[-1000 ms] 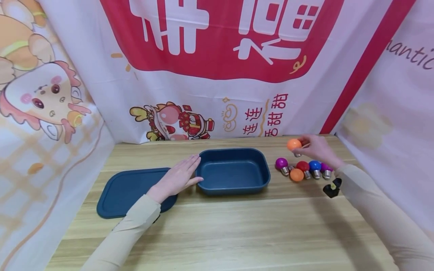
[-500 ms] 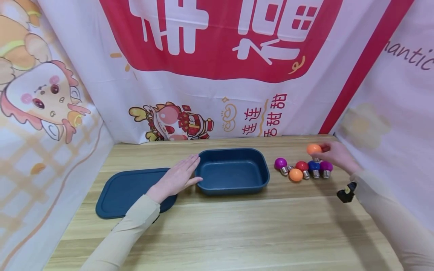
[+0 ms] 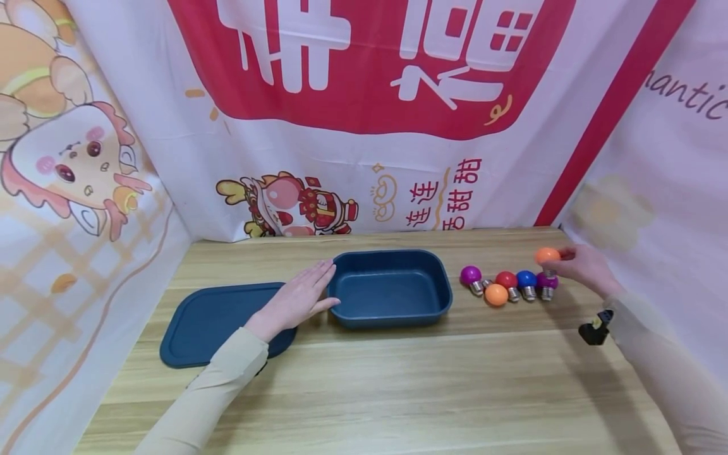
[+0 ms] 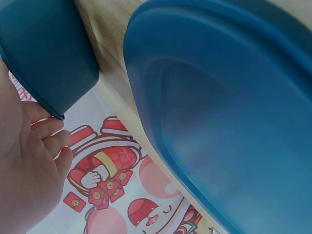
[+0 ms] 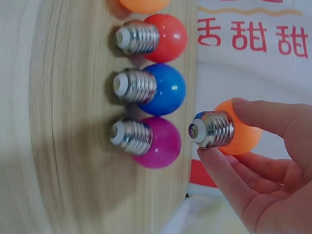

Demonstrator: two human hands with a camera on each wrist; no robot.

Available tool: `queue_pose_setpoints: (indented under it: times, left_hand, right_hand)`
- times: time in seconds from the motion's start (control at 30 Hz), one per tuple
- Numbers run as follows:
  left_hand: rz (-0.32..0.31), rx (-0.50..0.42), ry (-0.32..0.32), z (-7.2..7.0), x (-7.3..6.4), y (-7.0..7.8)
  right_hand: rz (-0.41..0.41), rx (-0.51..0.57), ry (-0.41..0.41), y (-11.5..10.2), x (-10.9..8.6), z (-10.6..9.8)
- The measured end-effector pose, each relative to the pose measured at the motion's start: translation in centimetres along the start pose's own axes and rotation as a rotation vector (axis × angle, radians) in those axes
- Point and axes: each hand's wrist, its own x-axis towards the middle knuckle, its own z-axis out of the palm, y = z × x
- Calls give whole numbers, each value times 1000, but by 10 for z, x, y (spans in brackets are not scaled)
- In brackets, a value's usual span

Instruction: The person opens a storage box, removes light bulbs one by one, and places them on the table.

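Note:
My right hand [image 3: 586,268] pinches an orange light bulb [image 5: 246,136] between thumb and fingers, its metal screw base pointing away from the palm. The held bulb is raised above the right end of a row of bulbs. In that row lie a magenta bulb [image 5: 161,144], a blue bulb [image 5: 168,90] and a red bulb [image 5: 170,39]. Another orange bulb [image 3: 497,295] sits in front of the red one, and a second magenta bulb [image 3: 470,274] is at the left end. With extended fingers, my left hand [image 3: 301,294] rests against the left rim of a dark blue box [image 3: 392,321].
A dark blue lid [image 3: 218,325] lies flat left of the box, partly under the left forearm. Printed cloth [image 3: 364,183] hangs behind the wooden table [image 3: 398,392] and along both sides. Nothing shows inside the box.
My right hand has carried the orange bulb rightward along the row and slightly lower, from behind the red bulb to over the right magenta one. The left hand stays on the box.

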Motion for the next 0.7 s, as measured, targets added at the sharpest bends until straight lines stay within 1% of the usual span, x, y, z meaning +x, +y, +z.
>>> queue_pose_setpoints:
  times: [0.37, 0.6, 0.7]
  left_hand:
    - [6, 8, 4, 1, 0, -2]
    - [5, 3, -3, 0, 0, 0]
    - [3, 3, -9, 0, 0, 0]
  right_hand:
    - [57, 6, 28, 22, -10, -8]
    - [113, 34, 36, 35, -15, -6]
    - [124, 28, 29, 41, -16, -4]
